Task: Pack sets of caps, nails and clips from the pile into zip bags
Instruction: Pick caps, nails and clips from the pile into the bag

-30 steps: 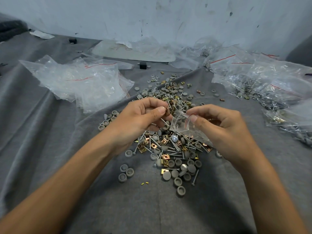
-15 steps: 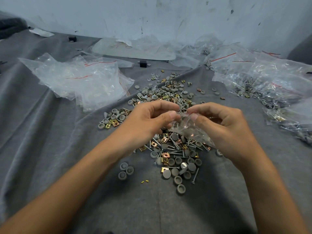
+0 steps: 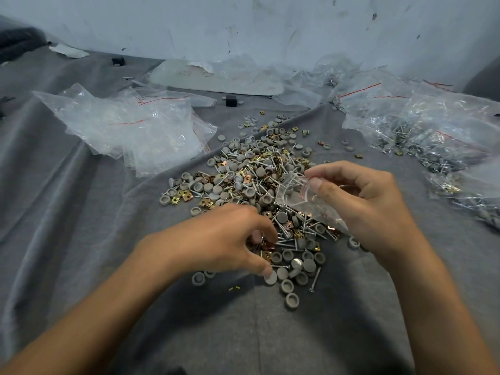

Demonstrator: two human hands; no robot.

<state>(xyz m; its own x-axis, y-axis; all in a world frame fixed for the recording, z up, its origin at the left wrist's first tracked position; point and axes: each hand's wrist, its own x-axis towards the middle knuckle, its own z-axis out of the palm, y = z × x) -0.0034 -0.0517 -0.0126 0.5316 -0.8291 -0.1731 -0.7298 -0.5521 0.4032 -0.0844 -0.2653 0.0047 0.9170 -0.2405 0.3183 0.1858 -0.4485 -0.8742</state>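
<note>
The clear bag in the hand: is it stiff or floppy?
Probably floppy: the bag creases and bends where the right hand pinches its mouth. Likely very light, being thin see-through film. It may feel slippery, given its glossy sheen.

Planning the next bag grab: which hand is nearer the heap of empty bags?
Left. The left hand is at the pile of parts, just right of the empty bags; the right hand holds a small bag farther right.
</note>
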